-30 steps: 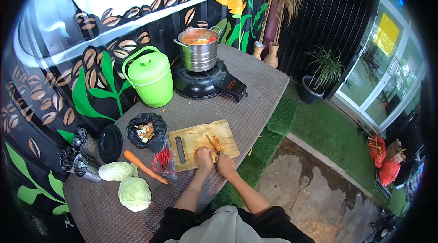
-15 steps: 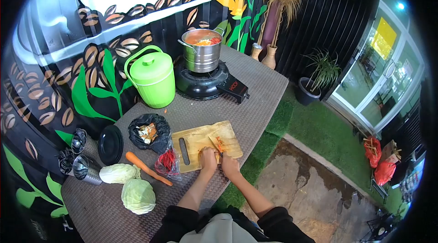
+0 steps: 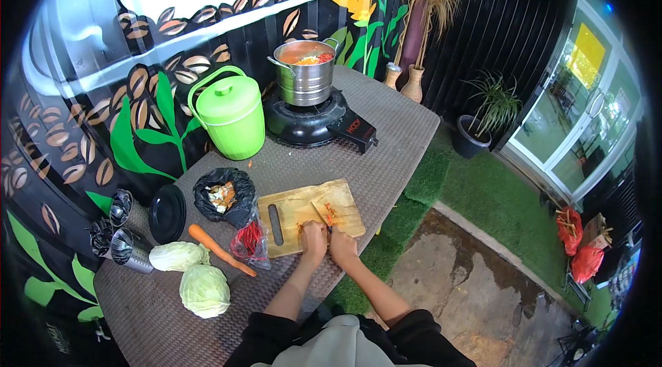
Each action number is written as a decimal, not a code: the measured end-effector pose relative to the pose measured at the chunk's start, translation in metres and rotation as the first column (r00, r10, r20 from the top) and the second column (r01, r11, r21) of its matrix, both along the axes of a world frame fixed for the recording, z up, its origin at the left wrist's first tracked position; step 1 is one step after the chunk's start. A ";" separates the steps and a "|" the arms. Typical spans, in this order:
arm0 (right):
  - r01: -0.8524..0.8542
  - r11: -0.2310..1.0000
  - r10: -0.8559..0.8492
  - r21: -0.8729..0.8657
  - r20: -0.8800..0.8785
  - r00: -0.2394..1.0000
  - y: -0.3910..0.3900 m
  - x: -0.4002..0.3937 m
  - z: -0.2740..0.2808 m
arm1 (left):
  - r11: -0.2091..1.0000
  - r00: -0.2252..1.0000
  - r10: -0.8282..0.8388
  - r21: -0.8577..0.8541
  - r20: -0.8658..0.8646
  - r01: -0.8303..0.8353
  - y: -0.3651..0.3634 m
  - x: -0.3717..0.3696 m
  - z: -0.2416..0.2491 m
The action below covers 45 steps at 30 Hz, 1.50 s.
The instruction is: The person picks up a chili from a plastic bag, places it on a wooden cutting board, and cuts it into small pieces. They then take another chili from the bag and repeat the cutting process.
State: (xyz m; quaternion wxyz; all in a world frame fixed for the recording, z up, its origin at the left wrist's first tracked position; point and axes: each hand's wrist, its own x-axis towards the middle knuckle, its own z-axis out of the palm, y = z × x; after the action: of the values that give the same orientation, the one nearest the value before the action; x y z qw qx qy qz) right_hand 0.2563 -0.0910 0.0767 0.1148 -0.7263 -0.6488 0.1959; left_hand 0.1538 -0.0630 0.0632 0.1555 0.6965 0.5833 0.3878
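A wooden cutting board (image 3: pixel 289 205) lies near the table's right edge. Over its lower part, my right hand (image 3: pixel 341 244) is closed round a knife (image 3: pixel 321 214), whose blade points up and left. My left hand (image 3: pixel 314 239) is closed just left of it, on a piece of carrot mostly hidden by the fingers. Small orange carrot bits (image 3: pixel 331 211) lie on the board beside the blade. A bag of red chilies (image 3: pixel 249 243) touches the board's left side. Further left lies a whole carrot (image 3: pixel 221 250).
A pot (image 3: pixel 304 81) of food stands on a black portable stove (image 3: pixel 303 124), beside a green lidded bucket (image 3: pixel 231 115). Left are a black bag (image 3: pixel 224 195) of scraps, two cabbages (image 3: pixel 205 291), a black plate stack (image 3: pixel 167 214) and metal utensil holders (image 3: pixel 131 251).
The view has shifted slightly. Both hands remain together over the board, with the knife at nearly the same place.
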 end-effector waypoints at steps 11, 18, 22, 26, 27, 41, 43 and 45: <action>-0.071 0.997 0.070 0.009 0.044 0.997 -0.006 0.020 0.006 | 0.972 0.995 0.043 -0.234 0.088 -0.021 -0.001 0.000 0.014; -0.086 0.996 0.086 0.025 0.005 0.996 0.004 0.015 0.006 | 0.995 1.000 0.017 -0.103 0.007 -0.016 0.003 0.000 -0.007; -0.124 0.991 0.123 -0.045 -0.031 0.992 0.003 0.022 0.014 | 0.998 0.999 0.036 -0.058 0.016 -0.035 -0.002 0.001 0.000; -0.022 1.000 0.022 -0.014 -0.046 0.999 -0.006 0.012 0.002 | 0.999 1.000 0.013 -0.046 -0.018 -0.013 -0.004 0.002 0.006; 0.008 1.000 -0.009 -0.022 -0.048 0.999 -0.006 0.009 0.003 | 0.999 1.000 0.012 -0.048 -0.016 -0.013 -0.002 0.002 0.005; 0.004 1.000 -0.005 0.024 0.027 1.000 -0.013 0.005 0.003 | 0.986 0.995 0.096 -0.137 0.034 -0.091 -0.008 0.006 0.009; 0.029 1.000 -0.029 0.009 0.001 1.000 -0.008 0.005 0.001 | 0.971 0.998 0.063 -0.229 -0.006 -0.063 -0.010 0.005 0.021; -0.073 0.995 0.073 0.072 0.008 0.997 0.002 0.014 0.004 | 0.978 0.999 0.047 -0.205 -0.010 -0.048 -0.012 0.003 0.031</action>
State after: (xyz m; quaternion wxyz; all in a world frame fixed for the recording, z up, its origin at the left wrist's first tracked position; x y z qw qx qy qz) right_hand 0.2703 -0.0894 0.0812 0.1318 -0.6980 -0.6819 0.1745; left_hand 0.1572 -0.0745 0.0941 0.2159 0.6637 0.6370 0.3273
